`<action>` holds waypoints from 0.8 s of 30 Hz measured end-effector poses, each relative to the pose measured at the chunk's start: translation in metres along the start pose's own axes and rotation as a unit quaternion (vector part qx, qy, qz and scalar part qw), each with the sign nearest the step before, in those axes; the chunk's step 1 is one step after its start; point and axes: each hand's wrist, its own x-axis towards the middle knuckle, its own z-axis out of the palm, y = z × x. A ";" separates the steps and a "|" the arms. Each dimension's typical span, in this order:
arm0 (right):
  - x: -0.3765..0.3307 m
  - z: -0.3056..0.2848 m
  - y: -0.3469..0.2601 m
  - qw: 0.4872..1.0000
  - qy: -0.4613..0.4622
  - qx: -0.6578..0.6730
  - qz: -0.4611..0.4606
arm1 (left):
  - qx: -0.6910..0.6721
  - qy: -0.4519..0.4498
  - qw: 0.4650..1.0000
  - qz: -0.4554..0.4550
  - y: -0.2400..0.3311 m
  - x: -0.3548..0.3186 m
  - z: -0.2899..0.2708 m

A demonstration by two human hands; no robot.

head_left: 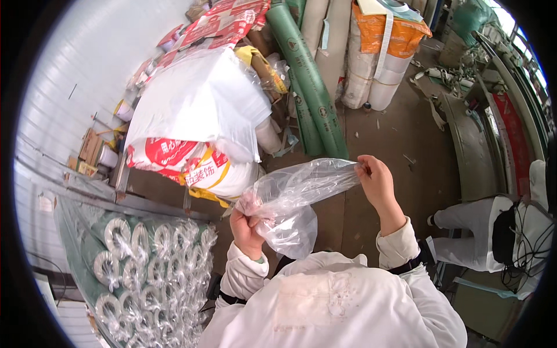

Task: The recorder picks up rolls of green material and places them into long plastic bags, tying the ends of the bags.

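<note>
A clear plastic bag [307,187] is stretched out in front of my chest, held between both hands. My left hand [248,230] is closed on its gathered end, and some of the fingers show blurred through the film. At the upper right corner, my right hand [375,180] pinches the film between thumb and fingers. The bag's lower part hangs loose beside my left hand. It looks thin and crumpled, with nothing visible inside.
Several bagged rings [118,238] lie in rows on a green surface at lower left. A white sheet [191,101] covers a stack ahead. Green rolls [307,87] and an orange-and-white bundle [383,40] stand beyond. A person in white [473,232] is at right.
</note>
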 end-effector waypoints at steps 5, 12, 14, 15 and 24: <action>0.087 0.015 -0.011 0.778 0.021 0.587 0.221 | 0.431 0.157 0.889 0.001 0.031 0.070 -0.040; 0.206 0.075 -0.051 0.718 -0.052 0.660 0.213 | -0.098 0.265 0.959 0.002 0.082 0.183 -0.113; 0.231 0.094 -0.042 0.716 -0.039 0.662 0.220 | -0.040 0.335 0.941 0.034 0.080 0.201 -0.125; 0.247 0.102 -0.034 0.769 -0.013 0.600 0.222 | -0.034 0.334 0.942 0.008 0.081 0.205 -0.130; 0.507 0.185 0.027 0.982 -0.052 -0.061 -0.171 | 0.017 0.551 0.831 0.072 0.092 0.286 -0.155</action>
